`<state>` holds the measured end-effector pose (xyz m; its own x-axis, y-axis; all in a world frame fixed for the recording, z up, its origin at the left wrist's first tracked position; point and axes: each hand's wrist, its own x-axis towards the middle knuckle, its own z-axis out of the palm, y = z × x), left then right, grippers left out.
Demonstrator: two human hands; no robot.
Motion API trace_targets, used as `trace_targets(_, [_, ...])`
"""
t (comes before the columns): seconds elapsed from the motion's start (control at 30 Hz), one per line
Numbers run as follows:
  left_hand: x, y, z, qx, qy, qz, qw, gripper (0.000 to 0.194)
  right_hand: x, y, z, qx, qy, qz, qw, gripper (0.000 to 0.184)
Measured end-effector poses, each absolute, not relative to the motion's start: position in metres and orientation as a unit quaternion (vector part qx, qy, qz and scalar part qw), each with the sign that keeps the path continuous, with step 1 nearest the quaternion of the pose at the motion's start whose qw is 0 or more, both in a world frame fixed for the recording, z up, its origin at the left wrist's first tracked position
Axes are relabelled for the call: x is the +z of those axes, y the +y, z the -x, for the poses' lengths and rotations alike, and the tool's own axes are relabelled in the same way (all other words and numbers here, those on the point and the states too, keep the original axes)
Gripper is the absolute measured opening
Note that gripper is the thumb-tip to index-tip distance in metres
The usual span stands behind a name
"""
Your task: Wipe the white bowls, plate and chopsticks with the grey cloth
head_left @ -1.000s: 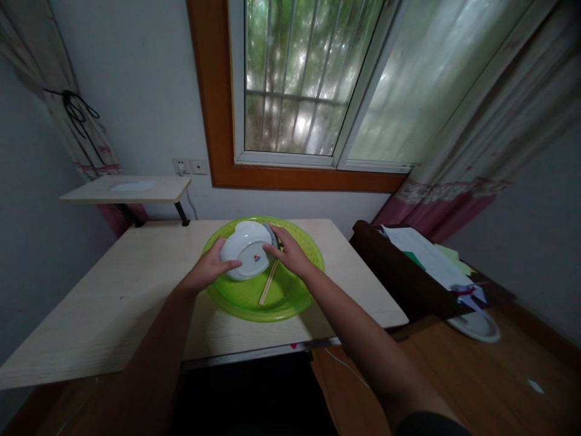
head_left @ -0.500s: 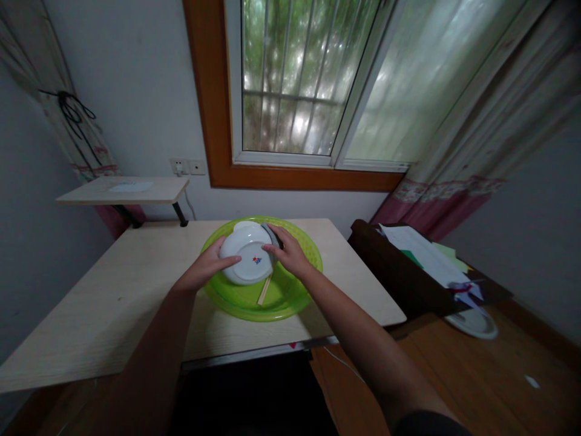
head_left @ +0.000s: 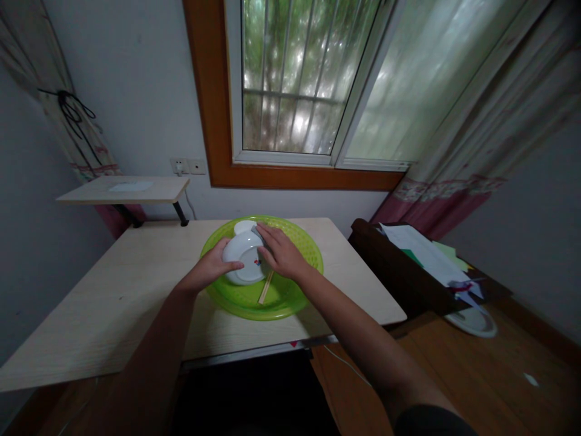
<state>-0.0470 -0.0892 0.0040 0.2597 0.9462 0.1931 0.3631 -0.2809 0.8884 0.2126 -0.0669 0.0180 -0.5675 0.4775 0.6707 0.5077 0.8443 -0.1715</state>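
Note:
My left hand grips the left side of a white plate, its thumb lying across the underside. The plate is tilted, so its foot ring and a small red and blue mark face me. My right hand presses a grey cloth against the plate's right side, covering part of it. Most of the cloth is hidden under the fingers. Below the plate is a round green plastic tray. A pair of light wooden chopsticks lies in it, and a white round dish shows behind the plate.
The tray stands on a pale wooden table. A small raised shelf with a paper on it is at the back left. A dark brown piece of furniture holding papers stands to the right. Behind the table is a barred window.
My right hand has slid left over the plate's underside, its fingers now flatter, taking the grey cloth along. The plate has turned slightly in my left hand, which still holds it.

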Motion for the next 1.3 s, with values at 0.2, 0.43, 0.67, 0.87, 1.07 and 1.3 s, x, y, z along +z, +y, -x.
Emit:
trace_targets(0.2, [0.004,-0.091,0.040,0.354,0.459,-0.745,0.331,0.064,0.026,-0.085,-0.199,-0.087,-0.938,0.200,0.271,0.065])
trace_targets(0.43, [0.002,-0.087,0.043,0.404,0.475,-0.700,0.349,0.062,0.023,-0.078,-0.202,-0.068,-0.932,0.203,0.294,0.059])
trace_targets(0.67, [0.005,-0.089,0.044,0.503,0.490,-0.594,0.392,0.071,0.007,-0.060,-0.211,0.054,-0.864,0.328,0.378,0.055])
trace_targets(0.87, [0.007,-0.090,0.044,0.455,0.473,-0.650,0.384,0.070,0.006,-0.063,-0.211,0.065,-0.862,0.328,0.382,0.059])
trace_targets(1.07, [0.008,-0.090,0.042,0.381,0.469,-0.717,0.348,0.060,0.020,-0.078,-0.203,-0.016,-0.921,0.231,0.313,0.064])
trace_targets(1.3, [0.004,-0.087,0.043,0.392,0.449,-0.720,0.356,0.062,0.024,-0.079,-0.201,-0.025,-0.928,0.218,0.301,0.066])
